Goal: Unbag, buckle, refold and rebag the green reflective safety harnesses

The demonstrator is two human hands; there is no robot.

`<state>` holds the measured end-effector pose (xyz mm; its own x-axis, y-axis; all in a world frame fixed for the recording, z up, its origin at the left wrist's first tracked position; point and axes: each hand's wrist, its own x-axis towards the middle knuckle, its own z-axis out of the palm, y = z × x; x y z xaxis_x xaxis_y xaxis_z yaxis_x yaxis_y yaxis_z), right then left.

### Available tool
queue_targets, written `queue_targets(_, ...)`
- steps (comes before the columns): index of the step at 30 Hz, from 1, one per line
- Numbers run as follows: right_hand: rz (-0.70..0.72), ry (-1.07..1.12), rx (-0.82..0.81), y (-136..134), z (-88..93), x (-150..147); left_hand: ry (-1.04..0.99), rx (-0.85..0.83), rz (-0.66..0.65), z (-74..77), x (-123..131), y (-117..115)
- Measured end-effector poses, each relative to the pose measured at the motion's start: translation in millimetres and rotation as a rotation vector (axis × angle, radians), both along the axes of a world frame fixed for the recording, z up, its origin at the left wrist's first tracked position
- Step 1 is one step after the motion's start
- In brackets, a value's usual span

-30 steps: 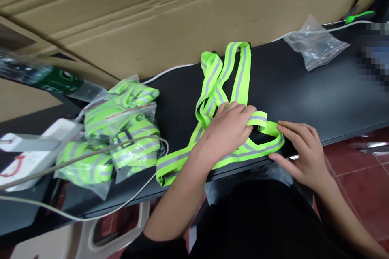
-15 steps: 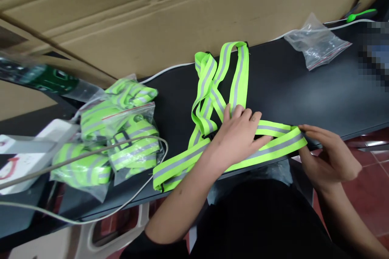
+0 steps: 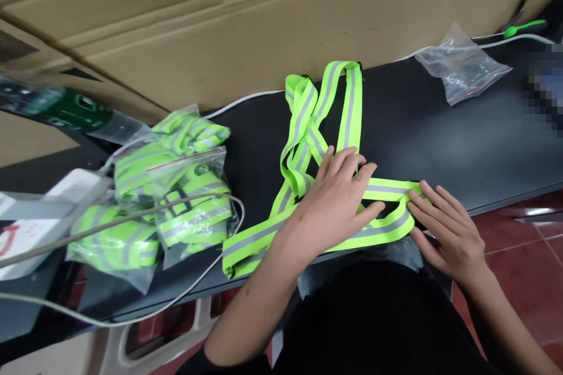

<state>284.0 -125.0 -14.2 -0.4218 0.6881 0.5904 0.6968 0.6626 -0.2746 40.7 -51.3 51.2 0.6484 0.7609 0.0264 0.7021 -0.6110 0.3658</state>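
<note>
**Right hand [image 3: 448,237] at the end of a reflective harness [image 3: 315,139]**

The harness lies on the black desk [image 3: 404,129] in mid-frame, its lower strap [image 3: 380,231] running lengthwise from lower left up toward the right. The left hand [image 3: 336,202] rests flat, fingers spread, across its middle. The right, nearer the strap's looped end, touches it with fingers extended; whether it pinches cannot be told.

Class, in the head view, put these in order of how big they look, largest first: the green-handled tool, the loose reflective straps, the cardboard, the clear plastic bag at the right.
1. Cardboard
2. Loose reflective straps, partly hidden by the hands
3. Clear plastic bag
4. Green-handled tool
</note>
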Motion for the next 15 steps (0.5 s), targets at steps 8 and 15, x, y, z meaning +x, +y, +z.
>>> queue_targets(8, 0.025, 0.083, -0.139, -1, 10.6, 2, 0.085, 0.052, 0.003, -16.1, -8, -42)
queue_targets(15, -0.269, 0.050, -0.170, 25, 27.8, -40, 0.093, 0.123, 0.034, -33.9, 11, -49)
